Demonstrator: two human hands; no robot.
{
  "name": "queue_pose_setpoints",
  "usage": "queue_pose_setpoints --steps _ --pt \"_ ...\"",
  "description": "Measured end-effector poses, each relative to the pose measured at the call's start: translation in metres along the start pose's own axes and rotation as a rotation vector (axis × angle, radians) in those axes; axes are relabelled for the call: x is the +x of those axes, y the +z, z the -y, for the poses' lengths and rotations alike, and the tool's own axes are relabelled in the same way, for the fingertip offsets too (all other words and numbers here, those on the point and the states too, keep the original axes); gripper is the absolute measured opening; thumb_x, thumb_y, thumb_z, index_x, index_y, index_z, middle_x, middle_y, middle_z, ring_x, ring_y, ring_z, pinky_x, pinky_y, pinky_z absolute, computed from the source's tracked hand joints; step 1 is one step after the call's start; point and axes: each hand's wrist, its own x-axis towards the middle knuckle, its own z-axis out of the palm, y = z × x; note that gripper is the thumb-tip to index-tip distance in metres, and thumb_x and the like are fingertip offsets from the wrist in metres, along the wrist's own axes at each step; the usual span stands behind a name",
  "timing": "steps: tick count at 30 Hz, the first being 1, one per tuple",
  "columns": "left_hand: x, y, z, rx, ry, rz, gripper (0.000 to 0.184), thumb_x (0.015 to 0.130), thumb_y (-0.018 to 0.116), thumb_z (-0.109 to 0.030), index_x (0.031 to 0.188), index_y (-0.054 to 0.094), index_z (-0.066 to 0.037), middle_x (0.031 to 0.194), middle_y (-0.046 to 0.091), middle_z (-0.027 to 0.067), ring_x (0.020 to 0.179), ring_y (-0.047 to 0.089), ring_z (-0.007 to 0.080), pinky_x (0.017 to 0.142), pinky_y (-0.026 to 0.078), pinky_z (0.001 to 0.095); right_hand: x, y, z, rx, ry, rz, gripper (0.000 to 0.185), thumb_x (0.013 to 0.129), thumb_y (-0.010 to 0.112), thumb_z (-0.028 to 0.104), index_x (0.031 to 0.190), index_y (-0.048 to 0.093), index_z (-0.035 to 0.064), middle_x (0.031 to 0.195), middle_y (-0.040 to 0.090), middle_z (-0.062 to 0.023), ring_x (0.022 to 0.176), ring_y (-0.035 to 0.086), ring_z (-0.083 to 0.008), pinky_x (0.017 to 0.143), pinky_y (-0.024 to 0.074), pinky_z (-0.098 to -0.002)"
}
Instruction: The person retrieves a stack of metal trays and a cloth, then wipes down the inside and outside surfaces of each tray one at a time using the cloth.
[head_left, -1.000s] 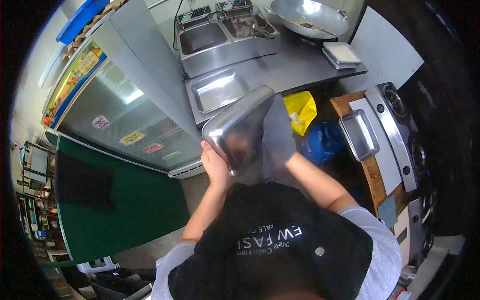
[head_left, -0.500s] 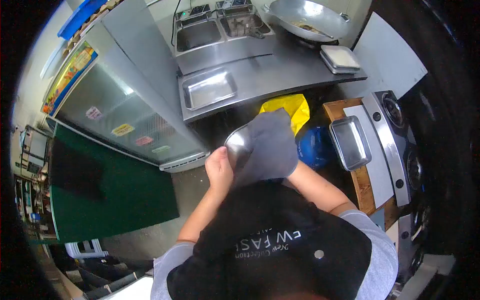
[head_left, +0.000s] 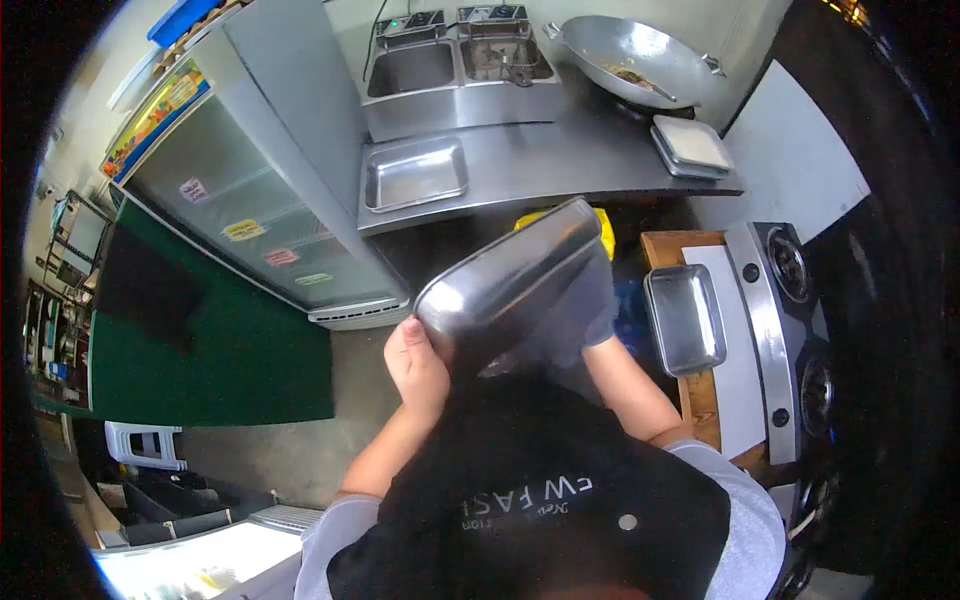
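Note:
A shiny metal tray (head_left: 500,275), tilted with its underside showing, is held up in front of my dark apron. My left hand (head_left: 415,368) grips its lower left corner, thumb on the outside. A grey cloth (head_left: 585,305) covers my right hand (head_left: 600,335) behind the tray's right part, so those fingers are hidden. Another empty metal tray (head_left: 416,174) lies on the steel counter (head_left: 520,165) ahead. To the right, a further metal tray (head_left: 687,320) rests on a wooden stand (head_left: 703,405).
A double fryer (head_left: 460,75) and a large wok (head_left: 635,60) stand at the back, near stacked trays (head_left: 692,145). A glass-door fridge (head_left: 260,210) is on the left, above a green surface (head_left: 230,350). A gas stove (head_left: 780,310) stands right; a yellow bag (head_left: 606,235) hangs beyond the tray.
The held tray has turned from mostly hidden behind the cloth to showing its broad underside. The cloth and my right hand have moved behind it. The view has shifted.

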Motion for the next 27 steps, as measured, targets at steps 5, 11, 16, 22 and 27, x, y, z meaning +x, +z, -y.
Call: queue_pose_setpoints --steps 5,11,16,22,27 --pt "-0.003 0.028 0.011 -0.125 -0.024 0.011 0.049 0.103 0.038 -0.04 0.07 0.05 -0.006 0.053 0.044 -0.0009 0.044 0.037 0.0084 0.041 0.026 0.024 -0.009 -0.007 -0.016 -0.397 -0.006 0.065 0.035 0.093 0.055 0.025 0.12 0.052 0.0039 0.111 0.06 -0.0097 0.106 0.056 -0.018 0.089 0.0468 -0.0331" --pt "-0.009 0.051 0.091 0.001 0.341 0.258 0.04 0.098 0.05 -0.037 0.077 0.052 -0.002 0.067 0.049 0.0035 0.058 0.047 0.0163 0.052 0.036 0.0288 -0.013 -0.039 -0.022 -0.948 -0.097 0.156 0.042 0.092 0.051 0.037 0.124 0.052 0.0088 0.121 0.058 -0.0124 0.111 0.055 -0.0268 0.098 0.0441 -0.0396" --pt "0.04 0.05 0.084 0.363 0.535 0.71 0.028 0.089 0.062 -0.028 0.083 0.056 -0.002 0.074 0.053 0.0145 0.071 0.055 0.0349 0.061 0.043 0.0409 -0.026 -0.002 -0.032 -1.83 -0.398 0.541 0.05 0.084 0.058 0.036 0.124 0.051 0.0081 0.121 0.058 -0.0137 0.11 0.055 -0.0291 0.098 0.0448 -0.0405" --pt "0.125 0.011 0.076 0.588 0.529 1.074 0.013 0.08 0.065 -0.012 0.088 0.059 -0.005 0.082 0.06 0.0131 0.086 0.058 0.035 0.075 0.044 0.0432 -0.004 0.033 -0.051 -2.024 -0.361 0.769 0.061 0.074 0.067 0.036 0.125 0.051 0.0074 0.121 0.058 -0.0152 0.109 0.056 -0.0319 0.097 0.0456 -0.0416" --pt "0.221 -0.038 0.11 0.723 0.675 1.142 0.018 0.069 0.059 -0.003 0.086 0.061 -0.006 0.086 0.063 0.0108 0.091 0.059 0.0324 0.083 0.044 0.0441 0.028 0.07 -0.06 -1.919 -0.218 0.594 0.043 0.059 0.072 0.031 0.096 0.066 0.0078 0.102 0.063 -0.0173 0.096 0.06 -0.0335 0.086 0.0492 -0.0379"
